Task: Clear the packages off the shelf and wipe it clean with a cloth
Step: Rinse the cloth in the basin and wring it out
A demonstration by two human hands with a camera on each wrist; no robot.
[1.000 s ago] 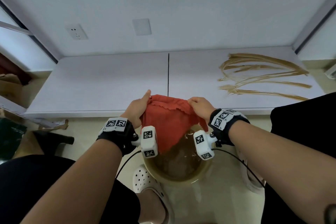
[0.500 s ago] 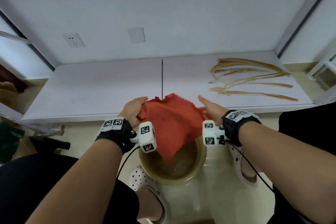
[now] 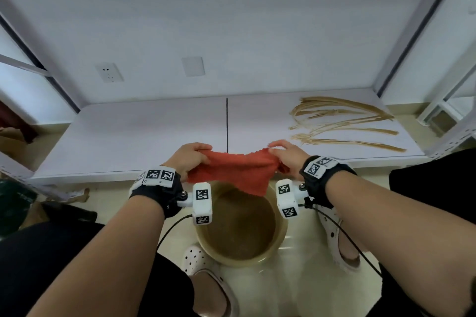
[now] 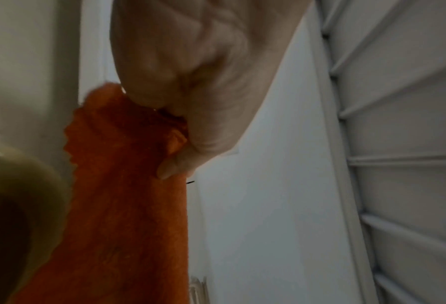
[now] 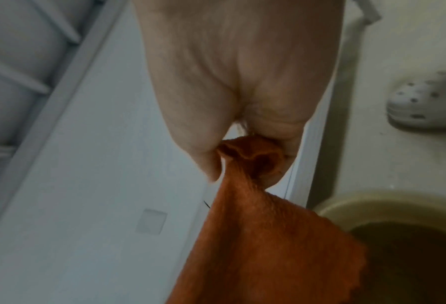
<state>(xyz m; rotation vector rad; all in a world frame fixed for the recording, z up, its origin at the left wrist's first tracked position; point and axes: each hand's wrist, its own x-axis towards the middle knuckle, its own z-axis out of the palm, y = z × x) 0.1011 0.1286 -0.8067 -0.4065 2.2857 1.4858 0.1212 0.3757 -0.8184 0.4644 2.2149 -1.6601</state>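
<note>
While the head view shows the left hand (image 3: pixel 189 159) and right hand (image 3: pixel 288 156) pinching opposite corners of the red cloth (image 3: pixel 233 171) at lower centre, only the wrist views show thumbs and curled fingers bunching its scalloped edge. Beneath it sits a tan basin (image 3: pixel 280 233), its contents murky. Half a second ago the right hand lay flat; now it grips. Brown streaks (image 3: pixel 342 121) mark the white shelf (image 3: pixel 128 136) at right.
</note>
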